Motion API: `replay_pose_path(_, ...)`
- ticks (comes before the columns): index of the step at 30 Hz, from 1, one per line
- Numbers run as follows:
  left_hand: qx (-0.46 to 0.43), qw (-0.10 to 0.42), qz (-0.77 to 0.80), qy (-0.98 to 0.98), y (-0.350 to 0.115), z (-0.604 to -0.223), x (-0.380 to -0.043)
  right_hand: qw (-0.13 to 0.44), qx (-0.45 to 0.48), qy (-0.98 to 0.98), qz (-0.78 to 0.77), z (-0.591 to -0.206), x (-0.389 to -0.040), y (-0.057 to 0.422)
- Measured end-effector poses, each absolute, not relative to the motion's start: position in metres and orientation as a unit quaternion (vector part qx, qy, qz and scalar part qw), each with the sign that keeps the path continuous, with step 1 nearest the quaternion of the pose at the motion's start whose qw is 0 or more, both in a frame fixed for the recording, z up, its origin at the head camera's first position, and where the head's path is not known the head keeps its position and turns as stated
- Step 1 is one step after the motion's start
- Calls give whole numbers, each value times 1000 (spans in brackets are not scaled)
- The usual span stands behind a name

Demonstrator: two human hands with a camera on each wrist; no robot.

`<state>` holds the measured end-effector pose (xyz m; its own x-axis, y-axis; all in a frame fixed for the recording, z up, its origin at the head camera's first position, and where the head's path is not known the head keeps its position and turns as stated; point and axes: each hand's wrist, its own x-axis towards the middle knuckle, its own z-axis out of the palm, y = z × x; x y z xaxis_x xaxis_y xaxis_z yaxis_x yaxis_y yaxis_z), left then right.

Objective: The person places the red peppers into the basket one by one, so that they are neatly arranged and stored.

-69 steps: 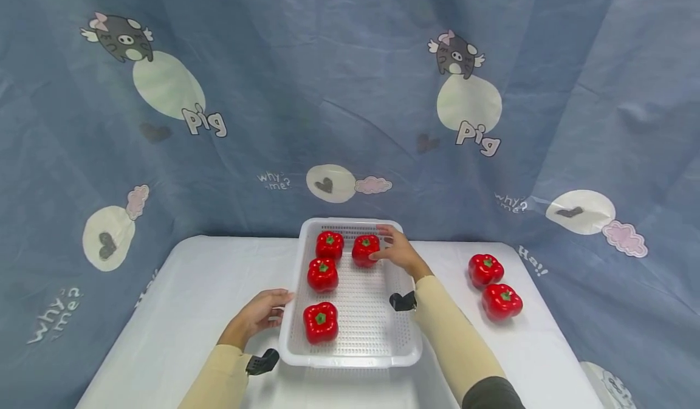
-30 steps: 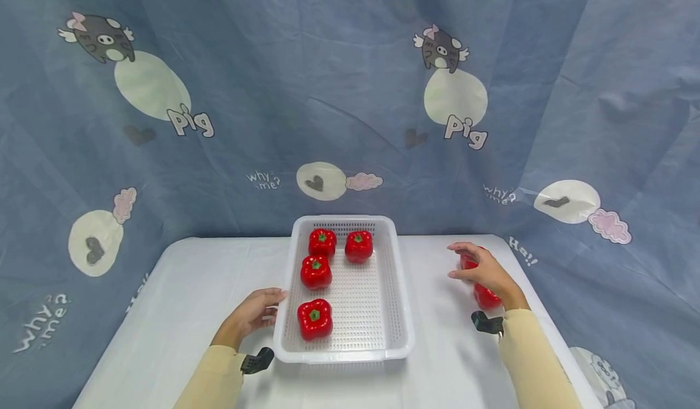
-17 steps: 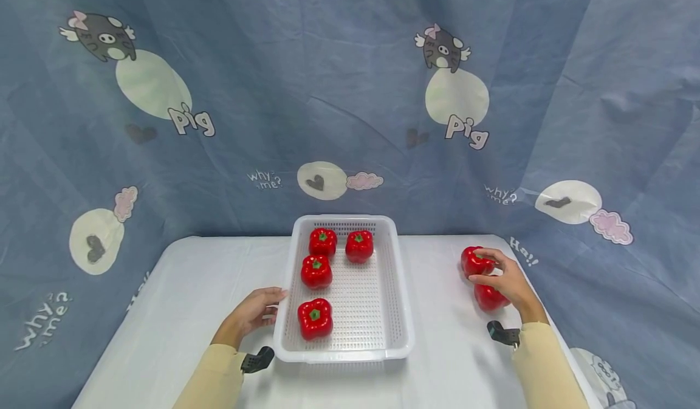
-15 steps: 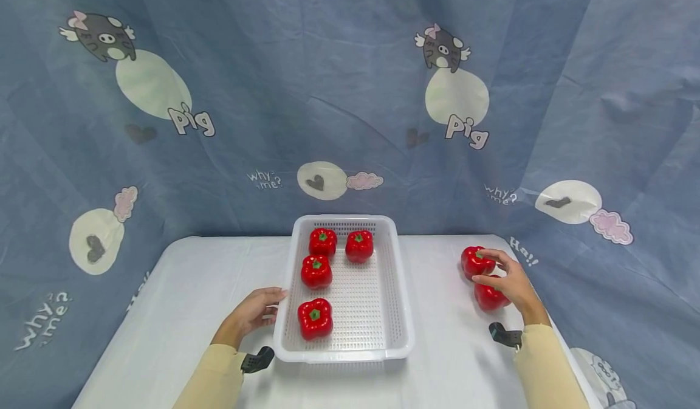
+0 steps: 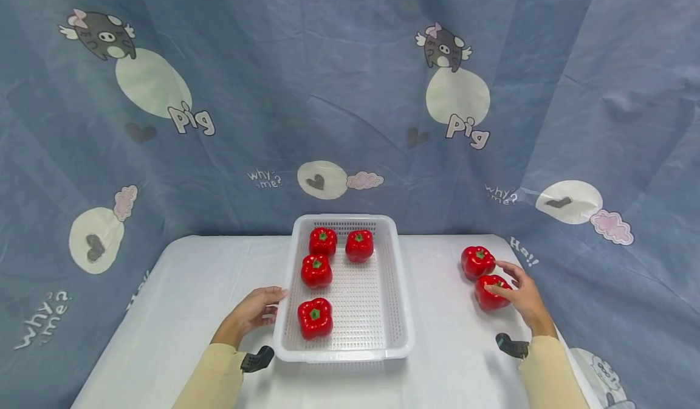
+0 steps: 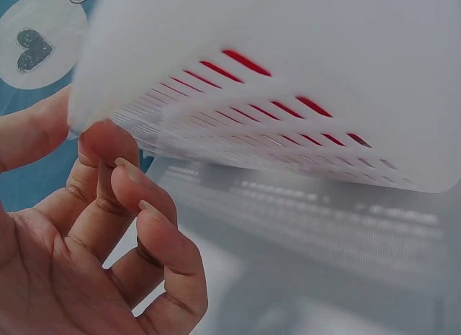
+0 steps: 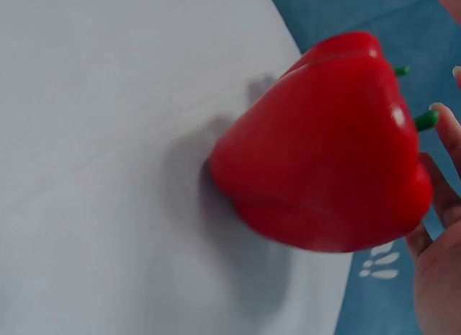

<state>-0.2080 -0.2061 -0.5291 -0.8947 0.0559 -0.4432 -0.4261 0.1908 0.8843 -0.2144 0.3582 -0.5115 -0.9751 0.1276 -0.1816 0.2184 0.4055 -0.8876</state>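
A white perforated plastic basket (image 5: 358, 312) stands mid-table with several red bell peppers in it, mostly along its left side. My left hand (image 5: 253, 313) is at the basket's left rim; in the left wrist view, thumb and index finger pinch the edge while the other fingers curl loosely below. On the right, the nearer bell pepper (image 5: 487, 299) lies on the table under my right hand (image 5: 526, 295), whose thumb and fingers are spread over its right side. The right wrist view shows this bell pepper (image 7: 324, 155) with fingers (image 7: 448, 130) beside its stem end.
Another red bell pepper (image 5: 477, 262) sits just behind the nearer one, close against it. White cloth covers the table (image 5: 437, 348). A blue printed curtain (image 5: 355, 123) hangs behind and around the table.
My right hand has left the pepper at the basket's back right, crossed to the two peppers on the right, then drawn back from the far one to the nearer one. The left hand stays at the rim.
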Motion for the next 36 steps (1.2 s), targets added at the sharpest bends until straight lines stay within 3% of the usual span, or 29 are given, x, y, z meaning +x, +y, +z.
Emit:
replay_pose_path(13,-129,194,629,742,-206,-530,-210,68,155,823,-542,-532,-212,362)
replay_pose_path(36,-132,191,627,744,-205,-527,-207,104,137,826,-537,-539,-202,367)
